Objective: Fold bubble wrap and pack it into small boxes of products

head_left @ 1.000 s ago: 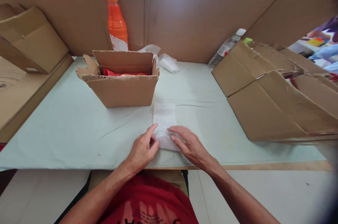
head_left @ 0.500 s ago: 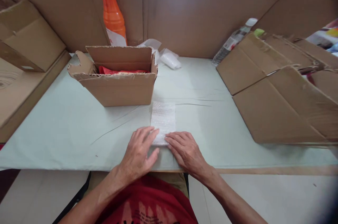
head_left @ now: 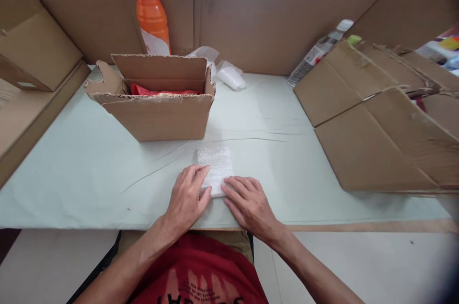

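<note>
A flat piece of bubble wrap (head_left: 216, 163), folded into a small pad, lies on the pale green tabletop in front of me. At its left side, my left hand (head_left: 188, 195) has its fingers on the wrap and its thumb by the near edge. My right hand (head_left: 251, 202) grips the near right corner with the fingertips, and its thumb is tucked below. Whether anything is inside the wrap cannot be made out.
An open cardboard box (head_left: 168, 120) with red packets (head_left: 161, 92) stands behind the wrap. Behind it are an orange bottle (head_left: 152, 12) and crumpled clear plastic (head_left: 231, 75). Large cartons (head_left: 376, 136) and a leaning clear bottle (head_left: 319, 55) are at right; another carton (head_left: 36, 36) is at left.
The bubble wrap looks shorter and sits slightly further left, its far end nearer to me. My left hand has closed in on its left edge; my right hand shifted slightly left.
</note>
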Tool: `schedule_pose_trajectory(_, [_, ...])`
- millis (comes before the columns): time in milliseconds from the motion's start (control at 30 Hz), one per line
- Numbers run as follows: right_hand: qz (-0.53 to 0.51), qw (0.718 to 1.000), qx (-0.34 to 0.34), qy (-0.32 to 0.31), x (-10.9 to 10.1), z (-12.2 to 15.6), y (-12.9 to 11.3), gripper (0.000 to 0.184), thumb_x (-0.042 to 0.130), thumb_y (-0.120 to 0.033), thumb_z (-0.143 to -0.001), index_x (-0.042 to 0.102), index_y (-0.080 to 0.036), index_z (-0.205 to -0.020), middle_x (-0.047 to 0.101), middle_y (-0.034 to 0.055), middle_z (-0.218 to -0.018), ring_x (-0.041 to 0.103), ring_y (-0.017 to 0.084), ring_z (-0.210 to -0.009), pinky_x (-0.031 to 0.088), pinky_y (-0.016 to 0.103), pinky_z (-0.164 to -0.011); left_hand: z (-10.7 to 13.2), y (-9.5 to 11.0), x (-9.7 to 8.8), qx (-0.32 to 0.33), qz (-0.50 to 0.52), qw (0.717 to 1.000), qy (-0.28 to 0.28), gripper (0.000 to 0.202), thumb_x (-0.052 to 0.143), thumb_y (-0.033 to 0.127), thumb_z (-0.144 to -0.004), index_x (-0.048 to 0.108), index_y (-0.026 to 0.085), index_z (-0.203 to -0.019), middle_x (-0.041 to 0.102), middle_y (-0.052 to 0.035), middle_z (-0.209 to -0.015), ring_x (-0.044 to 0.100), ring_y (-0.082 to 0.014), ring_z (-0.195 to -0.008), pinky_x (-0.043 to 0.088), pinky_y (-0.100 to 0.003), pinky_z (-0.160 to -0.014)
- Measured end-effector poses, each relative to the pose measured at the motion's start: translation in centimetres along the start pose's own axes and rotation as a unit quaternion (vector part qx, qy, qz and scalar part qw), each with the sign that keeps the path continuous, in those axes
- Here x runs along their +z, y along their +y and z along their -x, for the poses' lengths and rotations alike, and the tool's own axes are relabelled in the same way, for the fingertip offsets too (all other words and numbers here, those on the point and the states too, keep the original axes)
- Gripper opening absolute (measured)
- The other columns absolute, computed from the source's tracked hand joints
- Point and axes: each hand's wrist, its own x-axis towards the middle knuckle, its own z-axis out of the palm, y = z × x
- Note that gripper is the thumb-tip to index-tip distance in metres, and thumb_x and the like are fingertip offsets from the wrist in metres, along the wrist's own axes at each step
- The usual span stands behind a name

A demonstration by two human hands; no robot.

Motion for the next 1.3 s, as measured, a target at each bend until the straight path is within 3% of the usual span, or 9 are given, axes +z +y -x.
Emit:
schedule_pose_trajectory(133, [-0.071,0.997,0.031,-0.015,-0.2,-0.8,0.2,0.024,0.052,-0.01,-0.095,0.067,-0.019,-0.113,0.076,0.009,-0.106,0.066,0.022,-0.093,0.049,0.039,-0.081,1.5,0.4,-1.2,0.071,0.036,0.996,-0.029,0.041,0.056,0.017,-0.09,0.057,0.018,-0.131,0.068,-0.0116,-0.113,0.061,-0.0261,-0.106,0.05,-0.044,-0.093])
schedule_pose_trajectory(267, [-0.19,0.975,0.087,-0.073,-1.3,-0.8,-0.3,0.023,0.05,-0.018,-0.1,0.066,-0.022,-0.117,0.076,0.0052,-0.099,0.069,0.018,-0.088,0.054,0.034,-0.079,2.2,0.4,-2.1,0.014,0.087,0.994,-0.068,0.041,0.052,0.013,-0.09,0.056,0.019,-0.13,0.073,-0.0057,-0.095,0.064,-0.0193,-0.081,0.053,-0.037,-0.08])
schedule_pose_trajectory(433, [-0.044,0.996,0.075,0.033,-1.5,-0.7,-1.1,0.022,0.058,-0.018,-0.096,0.066,-0.018,-0.116,0.069,0.015,-0.124,0.064,0.027,-0.11,0.049,0.043,-0.089,1.0,-0.4,-1.6,-0.039,-0.006,0.998,-0.051,0.04,0.055,0.016,-0.088,0.059,0.018,-0.128,0.072,-0.0058,-0.094,0.062,-0.0183,-0.071,0.053,-0.038,-0.079])
schedule_pose_trajectory(533, [-0.02,0.999,-0.004,-0.029,-0.7,-1.4,-1.0,0.023,0.06,-0.017,-0.093,0.065,-0.017,-0.115,0.07,0.0137,-0.122,0.064,0.028,-0.108,0.047,0.044,-0.089,0.8,-0.8,-1.6,-0.056,-0.047,0.997,-0.04,0.036,0.055,0.02,-0.09,0.06,0.016,-0.126,0.068,-0.0079,-0.095,0.063,-0.0219,-0.079,0.053,-0.039,-0.077])
schedule_pose_trajectory(700, [-0.048,0.999,0.017,0.009,1.2,-3.0,-0.2,0.022,0.054,-0.013,-0.097,0.066,-0.018,-0.114,0.076,0.0092,-0.107,0.068,0.024,-0.095,0.049,0.039,-0.079,2.6,-0.4,-2.2,-0.194,0.172,0.966,0.001,0.052,0.057,0.032,-0.093,0.044,0.019,-0.142,0.065,-0.0088,-0.107,0.064,-0.0181,-0.086,0.052,-0.026,-0.061])
schedule_pose_trajectory(933, [-0.247,0.963,0.11,-0.007,0.4,-2.7,-1.2,0.021,0.057,-0.023,-0.097,0.067,-0.024,-0.115,0.077,0.0072,-0.107,0.071,0.022,-0.098,0.056,0.038,-0.086,2.7,0.8,-1.7,-0.26,0.389,0.884,-0.001,0.072,0.054,0.021,-0.09,0.024,0.018,-0.154,0.064,-0.0089,-0.114,0.067,-0.0173,-0.1,0.055,-0.035,-0.096])
schedule_pose_trajectory(1067, [-0.333,0.927,0.157,-0.071,-1.2,-2.7,-0.9,0.049,0.064,-0.034,-0.092,0.057,-0.024,-0.139,0.066,0.0126,-0.134,0.067,0.026,-0.116,0.057,0.04,-0.094,2.8,1.5,-1.7,-0.217,0.337,0.915,-0.042,0.07,0.054,0.016,-0.089,0.029,0.022,-0.154,0.065,-0.0064,-0.107,0.066,-0.0157,-0.09,0.058,-0.03,-0.086])
schedule_pose_trajectory(1200, [-0.449,0.856,0.197,-0.162,-1.5,-3.6,-0.2,0.028,0.06,-0.039,-0.094,0.072,-0.02,-0.111,0.077,0.005,-0.095,0.072,0.021,-0.083,0.059,0.03,-0.074,2.5,1.2,-2.3,-0.049,0.223,0.973,-0.032,0.067,0.06,0.018,-0.089,0.035,0.024,-0.151,0.068,-0.009,-0.113,0.068,-0.0205,-0.099,0.058,-0.035,-0.09])
schedule_pose_trajectory(1300, [-0.432,0.864,0.239,-0.102,-1.7,-4.2,0.9,0.023,0.06,-0.039,-0.095,0.073,-0.02,-0.096,0.076,0.0043,-0.088,0.071,0.02,-0.08,0.058,0.028,-0.071,-0.4,-0.1,-5.2,0.098,0.074,0.99,0.071,0.07,0.066,0.025,-0.089,0.034,0.022,-0.151,0.064,-0.0146,-0.129,0.062,-0.0277,-0.119,0.053,-0.043,-0.102])
